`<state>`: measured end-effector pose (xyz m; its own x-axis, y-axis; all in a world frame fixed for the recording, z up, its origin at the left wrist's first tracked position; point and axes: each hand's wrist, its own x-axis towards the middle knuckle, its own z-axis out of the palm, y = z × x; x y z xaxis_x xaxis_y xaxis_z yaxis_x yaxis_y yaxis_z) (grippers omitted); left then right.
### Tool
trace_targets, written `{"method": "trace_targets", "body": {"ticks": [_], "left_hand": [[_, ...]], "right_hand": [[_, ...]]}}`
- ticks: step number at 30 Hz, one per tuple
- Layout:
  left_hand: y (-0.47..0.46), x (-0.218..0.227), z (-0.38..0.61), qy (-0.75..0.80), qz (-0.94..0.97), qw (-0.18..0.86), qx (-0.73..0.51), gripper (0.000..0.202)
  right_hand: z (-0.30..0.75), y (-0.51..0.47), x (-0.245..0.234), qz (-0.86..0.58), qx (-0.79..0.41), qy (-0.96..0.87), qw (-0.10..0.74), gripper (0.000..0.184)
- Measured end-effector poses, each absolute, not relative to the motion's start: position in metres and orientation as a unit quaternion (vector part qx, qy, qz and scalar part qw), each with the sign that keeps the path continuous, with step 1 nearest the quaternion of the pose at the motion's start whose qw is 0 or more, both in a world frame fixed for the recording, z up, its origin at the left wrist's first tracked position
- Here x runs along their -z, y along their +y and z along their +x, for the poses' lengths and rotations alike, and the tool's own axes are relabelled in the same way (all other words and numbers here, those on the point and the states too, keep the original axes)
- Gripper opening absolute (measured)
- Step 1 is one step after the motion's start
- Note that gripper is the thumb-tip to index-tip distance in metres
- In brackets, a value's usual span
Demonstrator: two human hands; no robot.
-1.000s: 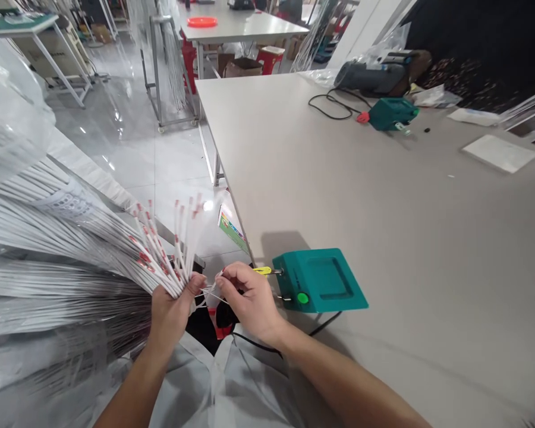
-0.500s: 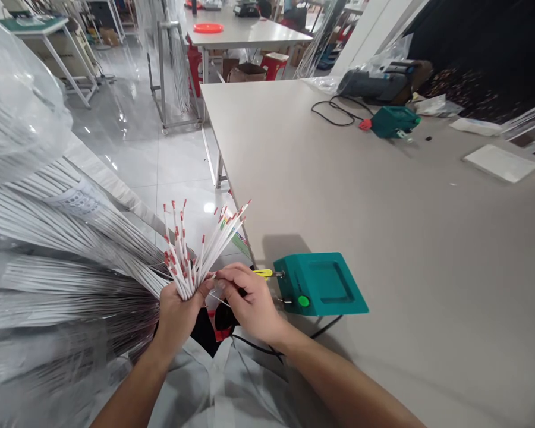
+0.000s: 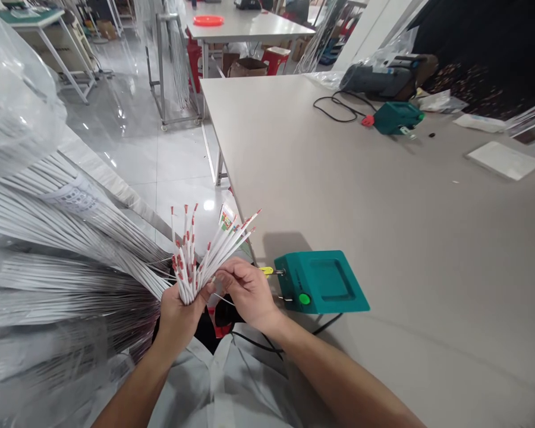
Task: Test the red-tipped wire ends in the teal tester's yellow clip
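My left hand is wrapped round a bundle of white wires whose red-tipped ends fan upward in two clumps. Close against its thumb, my right hand pinches at one white wire of the bundle; the fingertips mostly hide the piece they grip. A thin wire end shows below the right fingers. Just right of that hand, a teal box-shaped device with a green button sits at the table edge. A yellow-handled part juts from its left side.
Thick bundles of white wire, partly wrapped in clear plastic, hang at my left. The grey table stretches to the right. On its far side are a second teal device, a black cable and a white flat block.
The bundle's red-tipped ends have swung slightly to the right, and the right clump has spread. My right fingers have shifted a little, still pinched beside the left thumb. The view has tilted slightly.
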<state>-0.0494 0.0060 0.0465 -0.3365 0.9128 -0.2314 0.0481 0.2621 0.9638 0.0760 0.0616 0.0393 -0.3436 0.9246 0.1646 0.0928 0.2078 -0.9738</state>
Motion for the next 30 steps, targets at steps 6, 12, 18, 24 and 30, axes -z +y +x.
{"method": "trace_targets", "body": {"ticks": [6, 12, 18, 24, 30], "left_hand": [[0.003, -0.044, -0.057, 0.655, 0.364, 0.464, -0.471, 0.024], [0.001, -0.044, -0.064, 0.641, 0.384, 0.480, -0.459, 0.024], [-0.001, -0.044, -0.074, 0.601, 0.415, 0.535, -0.424, 0.023], [-0.005, -0.039, -0.081, 0.537, 0.336, 0.592, -0.498, 0.013], [0.000, -0.041, -0.076, 0.517, 0.230, 0.588, -0.578, 0.019]], "right_hand": [[0.080, 0.062, -0.041, -0.389, -0.465, -0.693, 0.389, 0.020], [0.089, 0.067, -0.051, -0.367, -0.469, -0.689, 0.413, 0.016], [0.089, 0.079, -0.060, -0.243, -0.597, -0.698, 0.311, 0.009], [0.078, 0.072, -0.051, -0.223, -0.711, -0.579, 0.329, 0.011], [0.051, 0.051, -0.037, -0.259, -0.818, -0.348, 0.378, 0.017]]}}
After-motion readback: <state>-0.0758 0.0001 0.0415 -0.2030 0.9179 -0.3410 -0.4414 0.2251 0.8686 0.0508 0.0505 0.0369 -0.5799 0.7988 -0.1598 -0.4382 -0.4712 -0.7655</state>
